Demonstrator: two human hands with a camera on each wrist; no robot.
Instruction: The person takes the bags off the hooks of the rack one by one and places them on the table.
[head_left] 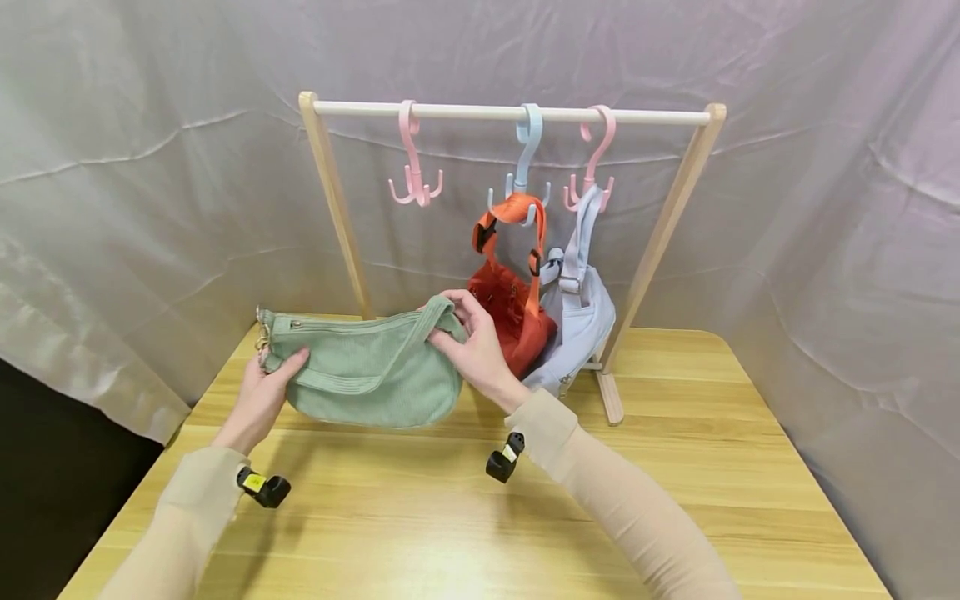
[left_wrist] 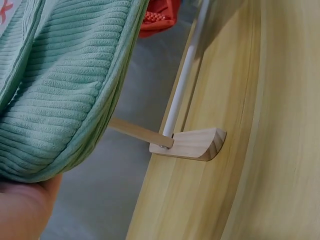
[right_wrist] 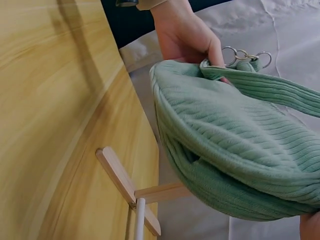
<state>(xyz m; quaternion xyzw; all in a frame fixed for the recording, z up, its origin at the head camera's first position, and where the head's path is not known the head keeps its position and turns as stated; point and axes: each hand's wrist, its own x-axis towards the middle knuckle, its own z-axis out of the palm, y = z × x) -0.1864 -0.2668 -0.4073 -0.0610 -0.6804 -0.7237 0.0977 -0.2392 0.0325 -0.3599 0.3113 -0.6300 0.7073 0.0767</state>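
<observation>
A green corduroy shoulder bag [head_left: 390, 400] is held up above the table, left of the hanging bags. My left hand [head_left: 262, 396] grips its left end, thumb on the front, beside metal rings [right_wrist: 241, 54] that show clearly in the right wrist view. At the upper right corner, my right hand [head_left: 480, 346] pinches the bag's strap [head_left: 408, 346], which droops across the front. The bag's zipper [head_left: 360, 326] runs along its top edge and looks closed. In the left wrist view, the ribbed fabric hides most of the left hand [left_wrist: 25, 210].
Behind stands a wooden rack with a white rod [head_left: 468, 112]. On it hang a left pink hook [head_left: 414, 167], a blue hook [head_left: 527, 150] bearing an orange-red bag [head_left: 517, 333], and a right pink hook [head_left: 600, 154] bearing a pale blue bag [head_left: 585, 325]. Grey curtains [head_left: 150, 167] surround the wooden table [head_left: 420, 517].
</observation>
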